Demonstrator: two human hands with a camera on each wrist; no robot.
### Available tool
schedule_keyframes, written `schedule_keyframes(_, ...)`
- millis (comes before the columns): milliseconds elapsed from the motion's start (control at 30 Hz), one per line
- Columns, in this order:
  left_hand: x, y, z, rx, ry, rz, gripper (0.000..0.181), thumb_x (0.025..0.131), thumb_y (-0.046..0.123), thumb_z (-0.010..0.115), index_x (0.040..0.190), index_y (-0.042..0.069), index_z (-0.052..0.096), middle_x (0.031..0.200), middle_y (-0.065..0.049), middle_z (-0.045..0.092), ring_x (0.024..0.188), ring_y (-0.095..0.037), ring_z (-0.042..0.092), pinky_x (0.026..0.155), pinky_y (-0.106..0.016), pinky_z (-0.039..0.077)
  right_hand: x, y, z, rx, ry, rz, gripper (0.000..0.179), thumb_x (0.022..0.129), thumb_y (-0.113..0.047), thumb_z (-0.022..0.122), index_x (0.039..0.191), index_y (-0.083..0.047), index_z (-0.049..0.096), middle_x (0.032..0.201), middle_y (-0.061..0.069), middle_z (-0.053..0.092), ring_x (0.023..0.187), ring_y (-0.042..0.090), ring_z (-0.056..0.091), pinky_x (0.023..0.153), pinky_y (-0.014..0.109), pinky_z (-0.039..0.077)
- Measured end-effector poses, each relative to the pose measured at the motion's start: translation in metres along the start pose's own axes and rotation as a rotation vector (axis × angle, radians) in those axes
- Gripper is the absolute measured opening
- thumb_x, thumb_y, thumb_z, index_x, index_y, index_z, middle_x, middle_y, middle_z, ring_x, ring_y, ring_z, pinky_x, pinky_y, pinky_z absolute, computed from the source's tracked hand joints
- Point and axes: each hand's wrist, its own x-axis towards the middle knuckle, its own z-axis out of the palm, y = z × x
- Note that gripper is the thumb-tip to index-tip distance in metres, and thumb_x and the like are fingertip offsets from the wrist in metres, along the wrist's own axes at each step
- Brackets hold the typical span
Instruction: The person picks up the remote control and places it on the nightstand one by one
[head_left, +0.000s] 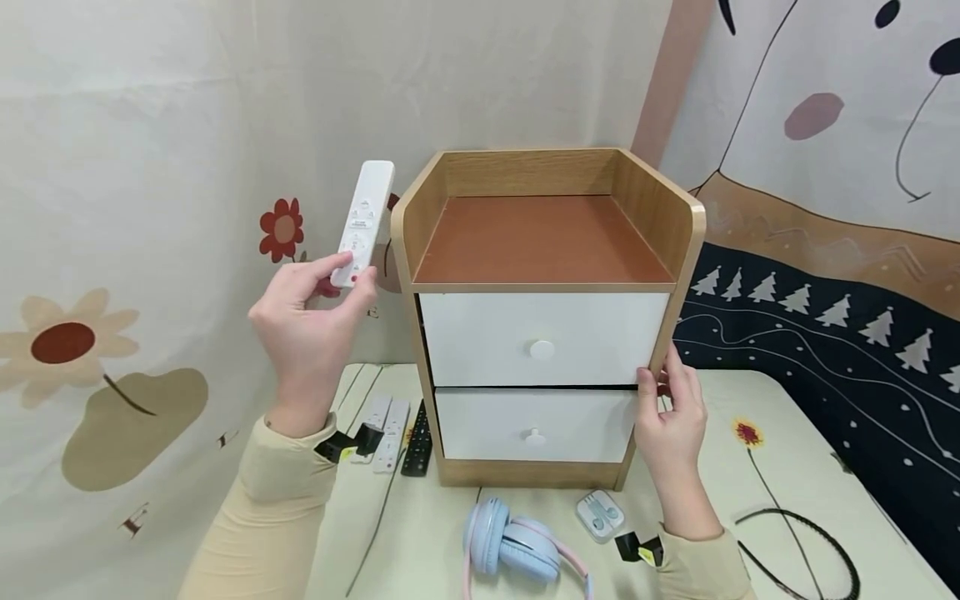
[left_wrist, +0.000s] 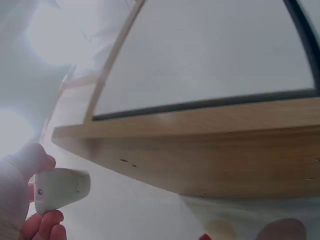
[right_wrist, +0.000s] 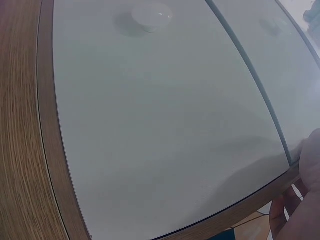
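Observation:
My left hand (head_left: pixel 309 333) pinches the lower end of a white remote control (head_left: pixel 364 208) between thumb and fingers. The remote is raised beside the upper left of a small wooden drawer cabinet (head_left: pixel 426 473), its buttons facing me. In the left wrist view the remote's end (left_wrist: pixel 62 189) shows between the fingertips, left of the cabinet. My right hand (head_left: pixel 675 425) grips the cabinet's right side edge, thumb at the front, fingers along the side. Two white drawers, the upper drawer (head_left: pixel 480 337) and the lower drawer (head_left: pixel 480 425), are closed, each with a round knob.
Two white remotes (head_left: pixel 388 437) and a black remote (head_left: pixel 417 442) lie left of the cabinet. In front are blue headphones (head_left: pixel 525 546) and boxed earphones (head_left: pixel 601 515). A black cable (head_left: pixel 832 537) curls at the right. The cabinet's brown top shelf (head_left: pixel 540 237) has raised sides.

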Motion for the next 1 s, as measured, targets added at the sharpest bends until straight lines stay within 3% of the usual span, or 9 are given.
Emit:
schedule_keyframes(167,0.008,0.012,0.005,-0.082,0.019,0.052,0.025,0.082,0.010,0.093,0.106,0.010,0.090,0.095,-0.017,0.082,0.080,-0.006,0.062,0.074,-0.015,0.053,0.001,0.001,0.004,-0.008,0.009,-0.002,0.060,0.100,0.003,0.074,0.158,-0.002,0.058,0.112,0.024,0.067,0.103,-0.016,0.052,0.090,-0.002,0.043)
schedule_keyframes(333,0.007,0.029,0.015,-0.137,-0.033,0.117,0.023,0.083,0.012,0.092,0.106,0.011,0.090,0.091,-0.016,0.081,0.078,-0.011,0.061,0.074,-0.015,0.052,0.003,0.000,0.008,-0.003,0.024,-0.009,0.061,0.100,0.003,0.075,0.158,-0.003,0.058,0.113,0.025,0.067,0.102,-0.016,0.053,0.089,-0.001,0.044)
schedule_keyframes(533,-0.001,0.045,0.027,-0.134,-0.159,0.189,0.023,0.083,0.014,0.091,0.106,0.012,0.090,0.089,-0.013,0.078,0.076,-0.015,0.063,0.067,-0.012,0.047,0.004,0.001,0.011,-0.017,0.017,-0.007,0.060,0.102,0.001,0.073,0.159,-0.003,0.056,0.114,0.028,0.066,0.102,-0.017,0.053,0.090,-0.001,0.044)
schedule_keyframes(800,-0.007,0.061,0.059,-0.105,-0.338,0.297,0.018,0.083,0.017,0.091,0.100,0.011,0.089,0.085,-0.009,0.079,0.072,-0.018,0.069,0.064,-0.031,0.058,0.004,0.002,0.015,-0.036,0.019,0.009,0.059,0.103,0.000,0.073,0.159,-0.002,0.056,0.112,0.028,0.064,0.102,-0.017,0.052,0.090,-0.001,0.044)
schedule_keyframes(1000,-0.009,0.066,0.080,-0.055,-0.423,0.330,0.017,0.083,0.020,0.089,0.098,0.011,0.089,0.085,-0.005,0.079,0.070,-0.018,0.069,0.061,-0.030,0.055,0.003,0.001,0.022,-0.025,0.036,-0.002,0.056,0.101,0.002,0.074,0.155,0.001,0.059,0.111,0.026,0.066,0.102,-0.017,0.053,0.089,0.000,0.045)
